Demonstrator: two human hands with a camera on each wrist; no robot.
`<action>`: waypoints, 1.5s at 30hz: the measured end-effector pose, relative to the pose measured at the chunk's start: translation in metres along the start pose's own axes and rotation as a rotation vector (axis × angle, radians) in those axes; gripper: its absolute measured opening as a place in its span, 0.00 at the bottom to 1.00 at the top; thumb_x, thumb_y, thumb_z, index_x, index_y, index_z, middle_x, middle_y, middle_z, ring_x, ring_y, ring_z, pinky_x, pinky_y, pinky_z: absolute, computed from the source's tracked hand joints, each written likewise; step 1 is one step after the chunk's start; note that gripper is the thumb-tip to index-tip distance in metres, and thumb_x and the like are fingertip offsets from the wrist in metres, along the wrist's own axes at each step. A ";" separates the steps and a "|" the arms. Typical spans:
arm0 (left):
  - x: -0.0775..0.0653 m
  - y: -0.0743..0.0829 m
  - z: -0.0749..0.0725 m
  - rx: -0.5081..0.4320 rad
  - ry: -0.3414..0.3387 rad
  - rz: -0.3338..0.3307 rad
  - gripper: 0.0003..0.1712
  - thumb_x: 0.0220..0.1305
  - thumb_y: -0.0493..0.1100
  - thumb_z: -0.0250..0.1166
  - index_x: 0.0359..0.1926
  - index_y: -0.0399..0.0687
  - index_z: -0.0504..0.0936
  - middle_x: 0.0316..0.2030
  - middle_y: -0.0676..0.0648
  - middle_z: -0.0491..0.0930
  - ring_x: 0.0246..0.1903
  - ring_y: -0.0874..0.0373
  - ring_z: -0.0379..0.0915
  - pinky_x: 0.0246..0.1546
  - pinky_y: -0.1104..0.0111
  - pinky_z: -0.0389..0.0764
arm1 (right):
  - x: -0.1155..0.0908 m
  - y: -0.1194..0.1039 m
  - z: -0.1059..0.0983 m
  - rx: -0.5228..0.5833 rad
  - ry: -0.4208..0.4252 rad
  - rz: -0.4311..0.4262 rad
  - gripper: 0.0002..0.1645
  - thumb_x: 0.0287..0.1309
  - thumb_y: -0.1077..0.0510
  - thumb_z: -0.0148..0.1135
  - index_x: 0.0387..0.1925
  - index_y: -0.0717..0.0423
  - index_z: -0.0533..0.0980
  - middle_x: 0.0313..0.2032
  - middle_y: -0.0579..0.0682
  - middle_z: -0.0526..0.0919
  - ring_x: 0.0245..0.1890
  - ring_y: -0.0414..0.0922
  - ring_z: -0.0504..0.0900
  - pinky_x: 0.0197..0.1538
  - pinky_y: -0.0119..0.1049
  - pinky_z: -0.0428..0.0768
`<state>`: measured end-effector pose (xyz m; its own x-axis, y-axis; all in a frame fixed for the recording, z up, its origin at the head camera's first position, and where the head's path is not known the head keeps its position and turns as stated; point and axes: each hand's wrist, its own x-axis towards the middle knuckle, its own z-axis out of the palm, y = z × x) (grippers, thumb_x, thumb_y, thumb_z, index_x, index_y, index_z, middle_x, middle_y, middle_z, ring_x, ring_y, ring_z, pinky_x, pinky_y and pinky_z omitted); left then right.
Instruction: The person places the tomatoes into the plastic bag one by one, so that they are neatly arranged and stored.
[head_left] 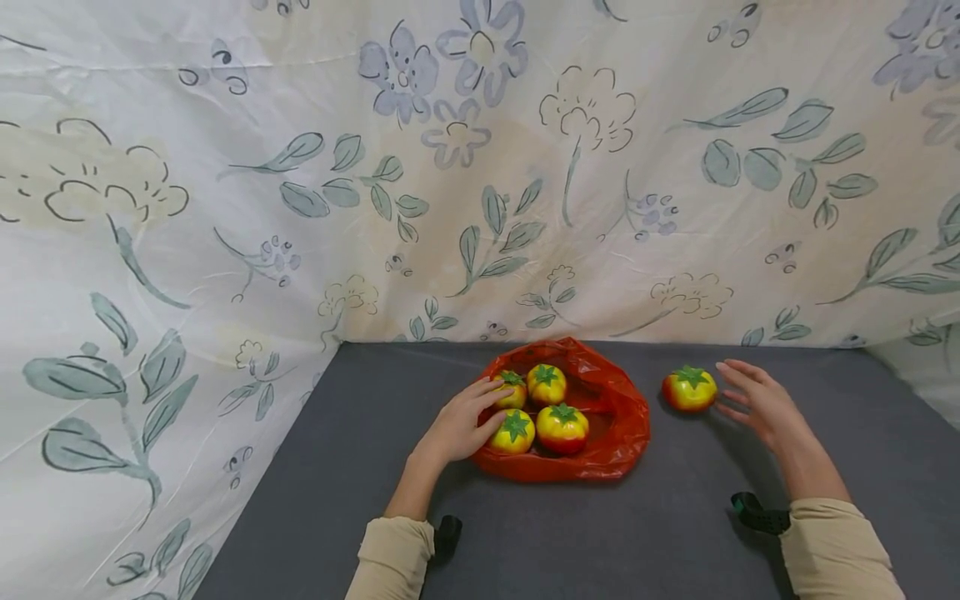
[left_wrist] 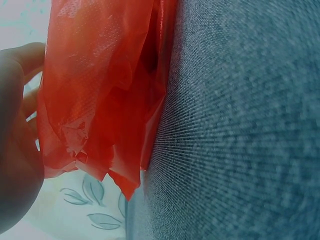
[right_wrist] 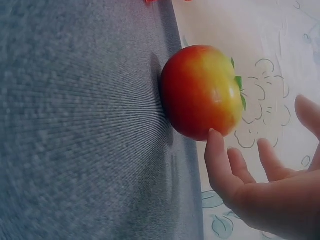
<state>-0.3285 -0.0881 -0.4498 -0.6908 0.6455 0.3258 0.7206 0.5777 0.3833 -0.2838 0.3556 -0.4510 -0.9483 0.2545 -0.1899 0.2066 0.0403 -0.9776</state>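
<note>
A crinkled red plastic bag [head_left: 626, 421] lies spread with its mouth upward, holding several yellow-and-red tomatoes [head_left: 564, 430] with green leafy tops. At the bag's left rim, my left hand [head_left: 461, 423] has its fingers over the rear left tomato and its thumb by the front left tomato [head_left: 513, 433]. The left wrist view shows the bag's side [left_wrist: 95, 90] partly hiding those fingers. One separate tomato [head_left: 689, 389] sits right of the bag. My right hand [head_left: 761, 404] is beside it, fingers spread and loosely bent; in the right wrist view one fingertip [right_wrist: 215, 136] overlaps its lower edge.
A dark grey cloth-like tabletop [head_left: 337, 500] lies under everything. Behind it and along the left hangs a pale curtain [head_left: 480, 208] printed with flowers and leaves. Dark wrist devices [head_left: 761, 515] sit at both beige sleeves [head_left: 840, 546].
</note>
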 end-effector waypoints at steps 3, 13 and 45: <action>-0.001 0.000 0.000 0.000 0.000 0.001 0.24 0.68 0.47 0.59 0.64 0.50 0.73 0.65 0.45 0.67 0.67 0.48 0.54 0.63 0.50 0.59 | 0.000 0.001 0.001 -0.009 -0.027 0.009 0.58 0.57 0.32 0.56 0.75 0.53 0.39 0.72 0.64 0.34 0.68 0.65 0.45 0.44 0.37 0.80; -0.002 0.000 -0.001 -0.005 -0.008 -0.002 0.24 0.68 0.47 0.59 0.64 0.49 0.74 0.65 0.45 0.67 0.68 0.49 0.54 0.64 0.50 0.58 | -0.003 -0.001 0.008 -0.034 -0.100 0.046 0.58 0.62 0.36 0.54 0.74 0.58 0.32 0.71 0.67 0.29 0.69 0.67 0.41 0.54 0.47 0.76; -0.001 0.000 0.002 0.007 -0.010 -0.006 0.24 0.68 0.48 0.59 0.64 0.50 0.74 0.65 0.45 0.67 0.68 0.49 0.54 0.63 0.50 0.59 | 0.004 0.019 0.022 -0.232 -0.127 -0.118 0.60 0.63 0.48 0.61 0.72 0.63 0.29 0.69 0.74 0.31 0.66 0.67 0.49 0.46 0.33 0.79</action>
<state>-0.3276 -0.0877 -0.4520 -0.6949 0.6465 0.3150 0.7165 0.5852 0.3797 -0.2884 0.3364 -0.4725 -0.9885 0.1129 -0.1002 0.1289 0.2857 -0.9496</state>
